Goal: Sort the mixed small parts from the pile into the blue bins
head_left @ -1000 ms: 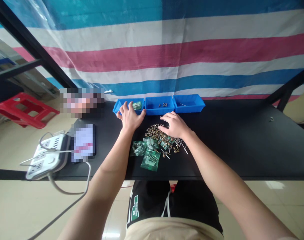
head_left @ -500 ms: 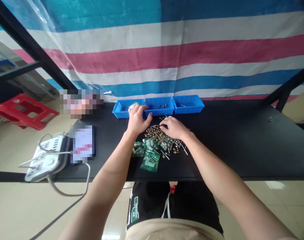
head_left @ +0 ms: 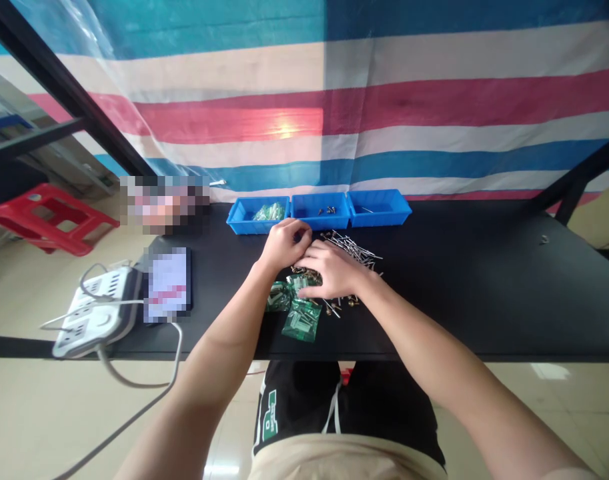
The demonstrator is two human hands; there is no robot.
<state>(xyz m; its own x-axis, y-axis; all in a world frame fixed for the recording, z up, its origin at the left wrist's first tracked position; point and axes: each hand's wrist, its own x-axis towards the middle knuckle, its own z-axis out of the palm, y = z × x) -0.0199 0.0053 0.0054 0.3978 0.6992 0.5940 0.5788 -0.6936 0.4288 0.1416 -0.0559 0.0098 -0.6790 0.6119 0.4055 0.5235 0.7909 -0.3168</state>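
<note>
Just in front of the blue bins, my left hand (head_left: 285,244) is closed, its fingers curled inward at the far left edge of a pile of brass-coloured screws (head_left: 309,273). Whatever its fingertips hold is hidden. My right hand (head_left: 331,270) lies over the pile with fingers stretched to the left, almost meeting my left hand. Its thumb reaches over a small green packet (head_left: 297,283). Long silvery pins, perhaps rivets (head_left: 351,247), show beyond the right hand. Closer to me rest another green packet (head_left: 279,297) and a larger one (head_left: 302,321).
Three blue bins stand in a row: the left bin (head_left: 239,225) holds green packets (head_left: 269,212), the middle bin (head_left: 311,220) several screws, the right bin (head_left: 391,213) a thin pin. A power strip (head_left: 97,310) with cables lies left. A small metal piece (head_left: 544,240) sits far right.
My left hand has come from the left bin down to the pile, uncovering the packets there. My right hand has shifted left across the screws, its fingers spreading and exposing the silvery pins.
</note>
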